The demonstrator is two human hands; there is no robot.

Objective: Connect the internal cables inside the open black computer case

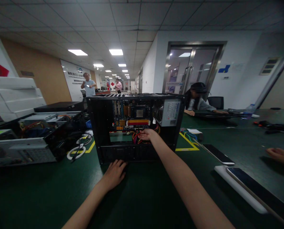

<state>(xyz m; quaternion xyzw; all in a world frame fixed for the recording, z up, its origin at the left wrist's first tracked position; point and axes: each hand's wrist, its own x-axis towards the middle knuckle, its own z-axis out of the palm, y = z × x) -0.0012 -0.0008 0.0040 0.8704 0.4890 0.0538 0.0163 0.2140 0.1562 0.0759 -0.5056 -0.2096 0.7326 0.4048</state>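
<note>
An open black computer case point(123, 154) stands on the green table in front of me. Inside it are a motherboard point(139, 113) with red and yellow memory slots and, at upper right, a silver power supply point(172, 112). My right hand point(145, 135) reaches into the case, its fingers closed at a bundle of coloured power cables point(135, 138) below the motherboard. My left hand point(115, 173) lies on the table with fingers spread, its tips at the case's lower front edge.
More opened computer cases point(34, 149) lie at the left beside a coiled white cable point(76, 152). Phones point(218, 154) and a white slab point(239, 189) rest at the right. Another person's hand point(281, 156) is at the right edge; a person in a cap point(198, 103) sits across the table.
</note>
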